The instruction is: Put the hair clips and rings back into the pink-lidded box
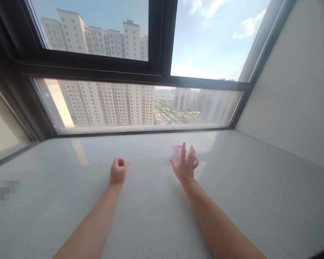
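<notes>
My left hand (118,172) is curled closed above the pale sill, its thumb pointing right. A reddish patch shows between its fingers, too small to name. To the right, my right hand (185,163) has its fingers spread. Just beyond its thumb and index finger sits a small bright pink object (177,149) with a paler, see-through-looking lower part. The fingers partly cover this object, so its kind and whether the hand touches it are unclear.
Both hands are over a wide, glossy white window sill (145,223). Behind it stands a dark window frame (162,72), with tall buildings outside. A plain wall (291,90) bounds the right side. A pixelated patch covers something at the left edge.
</notes>
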A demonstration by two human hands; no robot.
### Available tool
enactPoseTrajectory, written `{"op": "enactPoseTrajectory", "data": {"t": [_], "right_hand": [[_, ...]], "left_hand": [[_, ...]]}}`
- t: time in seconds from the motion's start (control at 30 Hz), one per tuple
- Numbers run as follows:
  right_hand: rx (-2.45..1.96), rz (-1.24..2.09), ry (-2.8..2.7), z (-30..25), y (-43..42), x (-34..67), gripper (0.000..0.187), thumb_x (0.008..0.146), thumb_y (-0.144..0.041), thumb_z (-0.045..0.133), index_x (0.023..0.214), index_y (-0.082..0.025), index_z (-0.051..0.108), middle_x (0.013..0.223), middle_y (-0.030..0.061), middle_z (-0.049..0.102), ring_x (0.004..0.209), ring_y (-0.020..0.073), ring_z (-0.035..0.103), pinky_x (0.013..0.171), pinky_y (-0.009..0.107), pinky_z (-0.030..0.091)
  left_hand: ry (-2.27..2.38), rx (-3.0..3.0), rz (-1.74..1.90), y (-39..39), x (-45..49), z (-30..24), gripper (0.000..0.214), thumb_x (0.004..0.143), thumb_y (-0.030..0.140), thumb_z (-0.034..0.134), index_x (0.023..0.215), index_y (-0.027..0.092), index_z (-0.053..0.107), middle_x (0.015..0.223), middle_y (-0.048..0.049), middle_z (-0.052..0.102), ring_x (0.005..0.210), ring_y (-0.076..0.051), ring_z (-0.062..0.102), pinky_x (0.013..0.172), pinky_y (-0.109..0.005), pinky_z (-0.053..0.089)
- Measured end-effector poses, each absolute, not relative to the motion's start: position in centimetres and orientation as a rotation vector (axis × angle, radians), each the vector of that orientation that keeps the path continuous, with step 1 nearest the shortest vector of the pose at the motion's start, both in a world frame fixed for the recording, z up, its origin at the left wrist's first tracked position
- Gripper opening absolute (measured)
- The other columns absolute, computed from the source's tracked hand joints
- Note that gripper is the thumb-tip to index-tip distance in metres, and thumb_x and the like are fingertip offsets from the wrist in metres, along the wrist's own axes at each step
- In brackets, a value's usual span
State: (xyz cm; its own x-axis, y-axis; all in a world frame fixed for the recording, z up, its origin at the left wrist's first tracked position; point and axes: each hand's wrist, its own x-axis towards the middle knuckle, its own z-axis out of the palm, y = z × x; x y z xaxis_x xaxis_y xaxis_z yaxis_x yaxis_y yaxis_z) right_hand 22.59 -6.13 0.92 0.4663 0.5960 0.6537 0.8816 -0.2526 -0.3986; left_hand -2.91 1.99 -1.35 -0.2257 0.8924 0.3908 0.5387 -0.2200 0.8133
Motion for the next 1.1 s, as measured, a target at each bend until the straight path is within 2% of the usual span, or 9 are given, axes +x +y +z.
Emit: {"op": "enactPoseTrajectory", "data": {"t": [0.07, 0.13, 0.27, 0.4, 0.53, 0.67, 0.8, 0.93, 1.1], "right_hand": [[-1.736, -0.478, -1.364, 1.2, -6.7, 21.6, 0.058, 0.078, -0.033, 0.052, 0.13, -0.016, 0.035, 0.133, 0.0184, 0.035, 0.124, 0.0325, 0.031, 0.096, 0.049, 0.026], [-1.541, -0.387, -1.545, 0.9, -7.0, 20.5, 0.033, 0.079, -0.03, 0.049, 0.108, -0.015, 0.049, 0.107, 0.0134, 0.052, 0.103, 0.0255, 0.047, 0.089, 0.039, 0.035], [-1.608, -0.219, -1.79, -0.6, -7.0, 18.7, 0.013, 0.078, -0.027, 0.05, 0.082, -0.015, 0.053, 0.078, 0.0061, 0.056, 0.073, 0.0178, 0.052, 0.067, 0.026, 0.039], [-1.979, -0.156, -1.916, -1.2, -6.7, 17.7, 0.033, 0.088, -0.039, 0.042, 0.078, -0.015, 0.062, 0.074, 0.0092, 0.065, 0.068, 0.0179, 0.06, 0.062, 0.025, 0.039], [-2.064, -0.134, -1.947, -0.9, -6.5, 17.3, 0.055, 0.094, -0.044, 0.027, 0.073, -0.014, 0.069, 0.075, 0.0147, 0.069, 0.067, 0.0208, 0.065, 0.06, 0.026, 0.041], [-2.094, -0.133, -1.966, -0.6, -6.5, 16.9, 0.055, 0.095, -0.04, 0.026, 0.078, -0.013, 0.071, 0.079, 0.0157, 0.07, 0.072, 0.0224, 0.067, 0.063, 0.027, 0.044], [-2.108, -0.135, -1.977, -0.3, -6.6, 16.9, 0.053, 0.095, -0.038, 0.027, 0.081, -0.014, 0.072, 0.082, 0.0156, 0.071, 0.076, 0.0222, 0.068, 0.066, 0.027, 0.045], [-2.106, -0.145, -1.986, -0.2, -6.7, 17.0, 0.054, 0.096, -0.038, 0.026, 0.081, -0.014, 0.072, 0.083, 0.0157, 0.071, 0.077, 0.022, 0.068, 0.066, 0.027, 0.045], [-2.087, -0.164, -1.995, -0.2, -6.6, 17.2, 0.053, 0.096, -0.036, 0.026, 0.08, -0.015, 0.072, 0.081, 0.0143, 0.071, 0.075, 0.0211, 0.068, 0.066, 0.027, 0.045]], "left_hand": [[1.82, 1.726, 1.369, 1.5, -3.0, -1.1, 0.016, 0.073, 0.035, 0.051, 0.074, 0.02, 0.048, 0.071, -0.0025, 0.056, 0.068, -0.019, 0.054, 0.063, -0.028, 0.04], [1.924, 1.774, 1.273, 0.8, -2.9, -0.8, 0.014, 0.075, 0.031, 0.047, 0.065, 0.021, 0.048, 0.063, -0.0039, 0.055, 0.063, -0.021, 0.053, 0.058, -0.029, 0.035], [1.979, 1.933, 1.013, -0.5, -2.1, -0.7, 0.034, 0.079, 0.039, 0.043, 0.054, 0.02, 0.056, 0.06, -0.0126, 0.062, 0.062, -0.028, 0.057, 0.054, -0.032, 0.032], [1.927, 2.105, 0.819, -1.7, -1.5, -0.7, 0.047, 0.082, 0.044, 0.037, 0.058, 0.016, 0.066, 0.063, -0.0189, 0.067, 0.067, -0.031, 0.062, 0.06, -0.035, 0.036], [1.81, 2.251, 0.727, -2.7, -2.2, -0.5, 0.047, 0.084, 0.039, 0.036, 0.059, 0.017, 0.068, 0.065, -0.0172, 0.068, 0.066, -0.027, 0.062, 0.061, -0.031, 0.035], [1.648, 2.354, 0.723, -3.2, -3.3, -0.2, 0.05, 0.086, 0.039, 0.033, 0.049, 0.017, 0.058, 0.054, -0.0112, 0.061, 0.054, -0.019, 0.052, 0.055, -0.028, 0.027], [1.539, 2.369, 0.776, -3.1, -3.9, -0.2, 0.05, 0.088, 0.036, 0.031, 0.042, 0.018, 0.042, 0.042, -0.0023, 0.044, 0.044, -0.013, 0.034, 0.052, -0.028, 0.019], [1.485, 2.336, 0.853, -2.8, -4.0, -0.3, 0.048, 0.087, 0.035, 0.03, 0.042, 0.02, 0.03, 0.043, 0.0033, 0.028, 0.044, -0.011, 0.025, 0.051, -0.027, 0.016], [1.447, 2.295, 0.921, -2.8, -4.0, -0.4, 0.046, 0.087, 0.037, 0.031, 0.044, 0.021, 0.025, 0.045, 0.0048, 0.021, 0.046, -0.012, 0.022, 0.051, -0.028, 0.015]]}}
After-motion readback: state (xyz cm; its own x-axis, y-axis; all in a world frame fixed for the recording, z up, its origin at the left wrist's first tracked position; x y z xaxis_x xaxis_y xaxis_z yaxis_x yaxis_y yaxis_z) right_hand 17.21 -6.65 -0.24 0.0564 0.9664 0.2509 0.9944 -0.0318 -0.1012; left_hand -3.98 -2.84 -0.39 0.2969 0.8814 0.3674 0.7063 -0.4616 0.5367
